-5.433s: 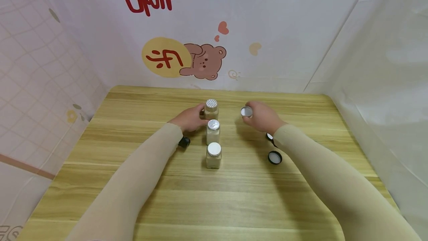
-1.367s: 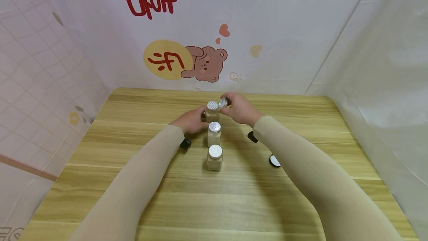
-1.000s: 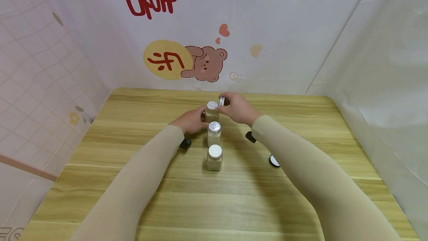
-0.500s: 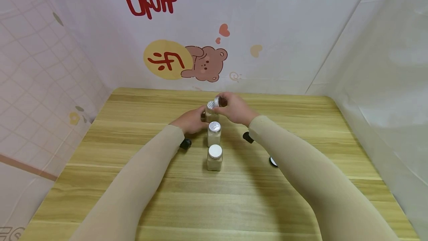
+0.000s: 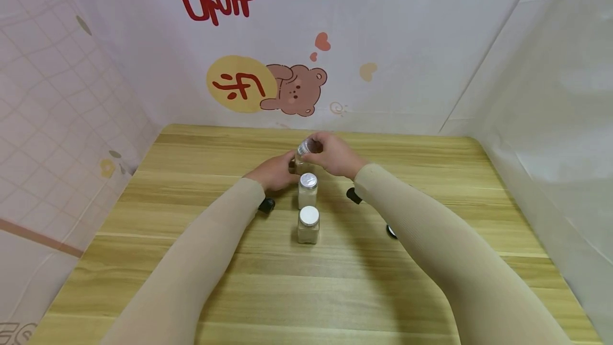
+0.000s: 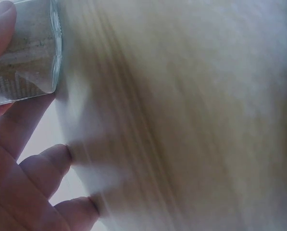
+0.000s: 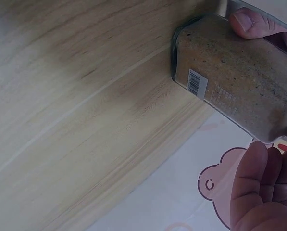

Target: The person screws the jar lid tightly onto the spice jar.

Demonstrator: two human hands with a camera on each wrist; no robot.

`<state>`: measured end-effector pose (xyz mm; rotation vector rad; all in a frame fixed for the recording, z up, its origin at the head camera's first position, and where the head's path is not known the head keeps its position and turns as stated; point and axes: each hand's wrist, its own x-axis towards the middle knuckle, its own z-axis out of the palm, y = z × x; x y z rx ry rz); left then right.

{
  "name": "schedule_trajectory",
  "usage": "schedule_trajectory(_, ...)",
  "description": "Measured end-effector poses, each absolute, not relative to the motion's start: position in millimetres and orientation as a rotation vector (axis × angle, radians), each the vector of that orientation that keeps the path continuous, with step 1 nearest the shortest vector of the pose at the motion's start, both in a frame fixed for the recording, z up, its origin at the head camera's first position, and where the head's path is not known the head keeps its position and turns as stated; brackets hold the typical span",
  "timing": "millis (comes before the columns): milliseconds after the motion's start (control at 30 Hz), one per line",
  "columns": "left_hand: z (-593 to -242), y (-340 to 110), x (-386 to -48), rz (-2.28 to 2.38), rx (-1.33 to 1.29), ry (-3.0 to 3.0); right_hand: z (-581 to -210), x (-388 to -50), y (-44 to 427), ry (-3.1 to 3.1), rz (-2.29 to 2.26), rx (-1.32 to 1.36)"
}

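Observation:
At the back of the row stands a square glass jar (image 5: 301,168) of brownish contents, with a barcode label visible in the right wrist view. My left hand (image 5: 276,172) grips its body from the left, thumb and fingers around the glass. My right hand (image 5: 336,154) pinches a silver metal lid (image 5: 305,146), tilted over the jar's mouth. Whether the lid touches the rim all round cannot be seen. In the left wrist view, the jar (image 6: 25,57) lies between thumb and finger. Nearer stand a foil-topped jar (image 5: 307,197) and a white-topped jar (image 5: 308,233), both upright.
On the wooden table (image 5: 306,292), a small black piece (image 5: 267,205) lies by my left sleeve and another black piece (image 5: 354,195) by my right. A black-rimmed round lid (image 5: 391,231) is partly behind the right forearm. A printed white wall (image 5: 407,31) rises behind.
My right hand has carried the silver lid from the right side leftward onto the back jar's top, covering its patterned seal. The left hand keeps its grip on that jar; the other jars stay put.

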<state>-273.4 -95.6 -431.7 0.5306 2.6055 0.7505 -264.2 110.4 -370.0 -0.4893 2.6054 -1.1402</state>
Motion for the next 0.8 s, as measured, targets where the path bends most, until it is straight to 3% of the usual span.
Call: schedule_trajectory(800, -433.4, -94.7, -275.3, 0.739, 0.517, 2.605, -371.8, -267.0, 106.8, 2.547, -1.173, -0.532)
